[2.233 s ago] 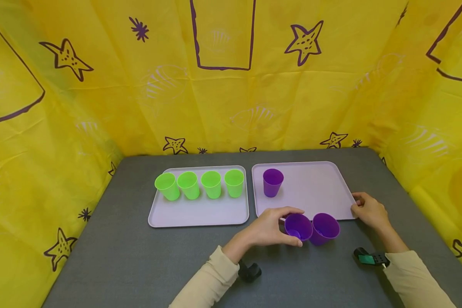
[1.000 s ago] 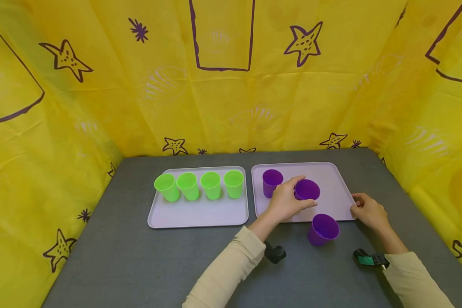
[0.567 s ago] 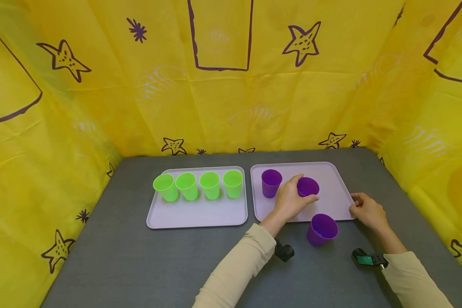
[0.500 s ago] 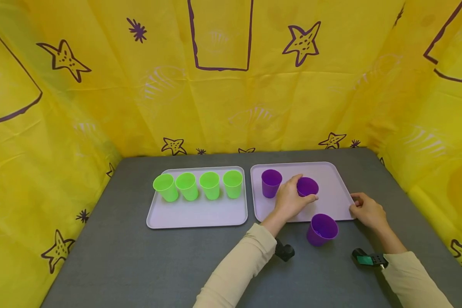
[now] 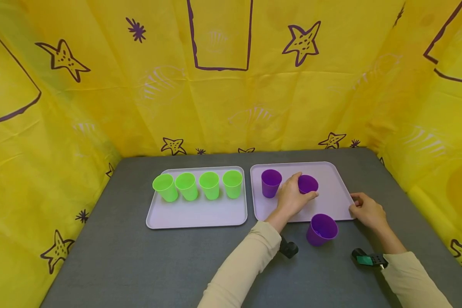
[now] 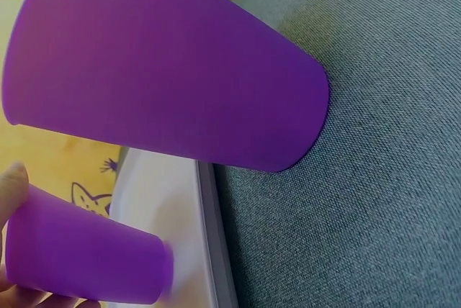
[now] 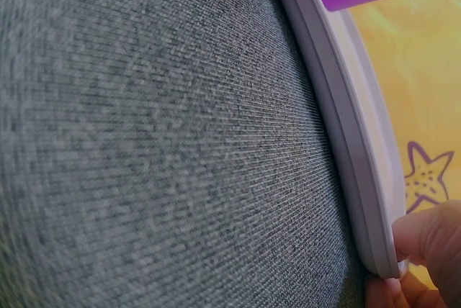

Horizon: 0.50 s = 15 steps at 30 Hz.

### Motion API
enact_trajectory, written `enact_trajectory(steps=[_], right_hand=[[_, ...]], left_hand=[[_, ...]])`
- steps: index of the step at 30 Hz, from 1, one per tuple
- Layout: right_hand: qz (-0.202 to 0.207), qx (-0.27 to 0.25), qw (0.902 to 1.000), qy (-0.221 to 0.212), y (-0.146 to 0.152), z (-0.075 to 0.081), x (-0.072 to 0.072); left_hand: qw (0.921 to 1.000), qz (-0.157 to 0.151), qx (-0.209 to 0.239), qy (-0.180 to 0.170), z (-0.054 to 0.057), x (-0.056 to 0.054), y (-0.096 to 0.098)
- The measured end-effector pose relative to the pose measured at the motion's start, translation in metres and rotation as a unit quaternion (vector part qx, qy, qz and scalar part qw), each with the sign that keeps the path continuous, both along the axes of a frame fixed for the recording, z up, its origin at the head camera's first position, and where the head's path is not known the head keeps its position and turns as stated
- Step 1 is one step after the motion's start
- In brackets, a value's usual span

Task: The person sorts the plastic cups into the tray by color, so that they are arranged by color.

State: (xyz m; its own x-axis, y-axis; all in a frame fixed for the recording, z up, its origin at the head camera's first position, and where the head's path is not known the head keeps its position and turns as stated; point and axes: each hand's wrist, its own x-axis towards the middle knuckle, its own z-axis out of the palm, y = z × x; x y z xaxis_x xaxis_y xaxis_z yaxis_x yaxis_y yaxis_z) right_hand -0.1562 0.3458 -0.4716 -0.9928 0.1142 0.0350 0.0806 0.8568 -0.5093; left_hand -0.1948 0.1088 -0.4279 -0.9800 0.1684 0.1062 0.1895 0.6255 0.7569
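Note:
My left hand [image 5: 292, 197] grips a purple cup [image 5: 309, 183] by its sides over the right tray [image 5: 331, 205]. In the left wrist view this upright cup [image 6: 86, 250] has its base at or just above the tray surface. Another purple cup [image 5: 270, 184] stands on the tray to the left of that hand. A third purple cup [image 5: 322, 231] rests on the table just in front of the tray and looms large in the left wrist view. My right hand [image 5: 369, 211] pinches the tray's near right corner, thumb on top and fingers beneath the rim [image 7: 385, 250].
On the left, a second pale tray [image 5: 200, 216] bears a row of several green cups [image 5: 211, 186] along its far side. A grey cloth-covered table [image 5: 138, 269] lies under everything. Yellow patterned curtains [image 5: 223, 111] enclose the back and sides.
My left hand has carried a purple cup from the table in front of the right tray onto it, beside the first one, then slightly farther back. The right hand has stayed at the corner.

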Motion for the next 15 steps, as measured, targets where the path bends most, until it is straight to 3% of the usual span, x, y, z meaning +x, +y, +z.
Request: enact_trajectory(steps=[15], right_hand=[[-0.002,-0.001,1.0000,-0.003,-0.0008,0.0003,0.0006]], left_hand=[[0.9992,0.037,0.012,-0.011,-0.0036,-0.0079,0.0058]])
